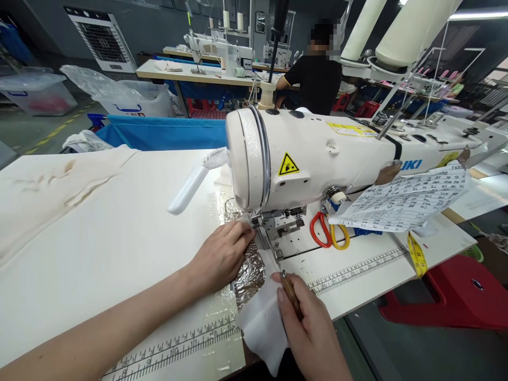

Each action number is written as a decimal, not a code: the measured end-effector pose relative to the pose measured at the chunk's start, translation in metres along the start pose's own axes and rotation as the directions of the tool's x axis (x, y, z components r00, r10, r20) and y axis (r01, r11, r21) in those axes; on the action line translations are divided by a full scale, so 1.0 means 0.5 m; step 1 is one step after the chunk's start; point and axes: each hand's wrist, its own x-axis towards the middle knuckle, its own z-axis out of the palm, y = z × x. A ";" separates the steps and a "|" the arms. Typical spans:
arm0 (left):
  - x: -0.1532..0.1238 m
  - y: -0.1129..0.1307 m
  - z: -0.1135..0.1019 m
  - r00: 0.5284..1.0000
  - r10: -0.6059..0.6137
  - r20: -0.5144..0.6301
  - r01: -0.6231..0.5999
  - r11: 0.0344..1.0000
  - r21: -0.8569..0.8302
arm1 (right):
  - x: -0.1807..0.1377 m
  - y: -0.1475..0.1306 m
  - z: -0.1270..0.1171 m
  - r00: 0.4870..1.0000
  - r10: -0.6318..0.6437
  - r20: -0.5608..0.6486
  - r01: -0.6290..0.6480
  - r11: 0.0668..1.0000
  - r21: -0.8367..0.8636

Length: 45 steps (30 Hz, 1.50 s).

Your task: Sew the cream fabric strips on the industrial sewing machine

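A white sewing machine (305,153) stands across the table. Beside its presser foot, my left hand (224,251) lies with its fingers curled together, pressing on white fabric at the needle area; the fingertips partly hide it. A loose end of the white fabric (264,317) hangs toward me over the table's front edge. My right hand (307,323) is closed around the wooden handle of an awl (291,293), whose metal shaft points up toward the presser foot. The fabric passes beneath the awl and beside my right fingers. Shiny silver-brown tape (251,270) covers the bed under my left hand.
Red-and-yellow-handled scissors (320,230) lie right of the needle, near a handwritten paper sheet (405,198). A yellow tape measure (416,254) hangs at the edge. Cream fabric (51,185) lies left. A red stool (456,293) stands right; a person (313,79) sits beyond.
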 end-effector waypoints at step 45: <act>0.026 -0.049 0.018 0.934 -0.356 0.035 0.332 0.824 -0.459 | 0.027 0.011 0.019 0.924 -0.361 -0.125 0.266 0.843 -0.467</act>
